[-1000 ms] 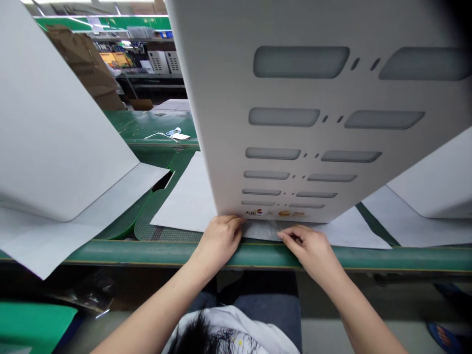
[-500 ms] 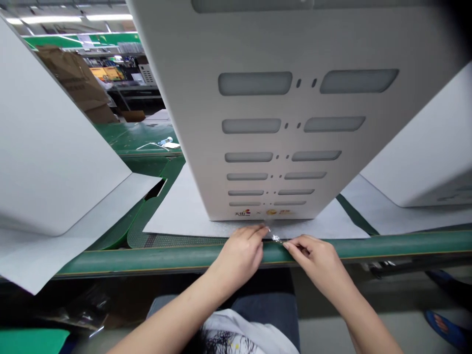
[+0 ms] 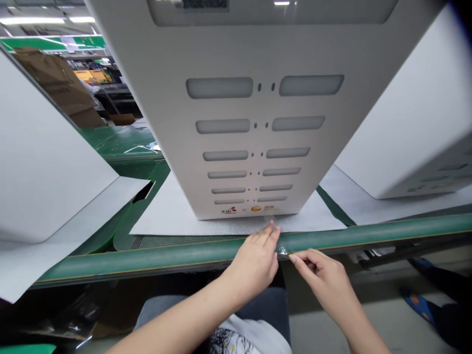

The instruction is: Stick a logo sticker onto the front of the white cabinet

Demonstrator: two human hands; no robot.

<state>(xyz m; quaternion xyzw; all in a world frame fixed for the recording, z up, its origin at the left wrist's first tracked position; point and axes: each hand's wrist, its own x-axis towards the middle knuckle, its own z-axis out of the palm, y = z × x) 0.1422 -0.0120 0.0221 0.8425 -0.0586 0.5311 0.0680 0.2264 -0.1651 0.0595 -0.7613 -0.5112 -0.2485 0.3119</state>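
A tall white panel [image 3: 254, 123] with rows of grey oblong slots stands on a white foam sheet [image 3: 173, 216] at the bench's near edge. My left hand [image 3: 256, 263] rests on the green rail [image 3: 147, 255] below the panel's bottom logos, fingers extended toward the sheet. My right hand [image 3: 319, 275] is just right of it, fingertips pinched on a small clear strip of film [image 3: 282, 250] that stretches between the two hands.
Another white panel [image 3: 47, 162] leans at the left on its own foam sheet, and a third [image 3: 409, 128] lies at the right. Behind are a green bench [image 3: 118, 140], a brown carton [image 3: 55, 83] and shelves. A blue shoe [image 3: 416, 302] shows at lower right.
Both hands have drawn back from the panel's bottom edge to the rail, pulling a small clear strip of film off with them. The view has shifted right and down.
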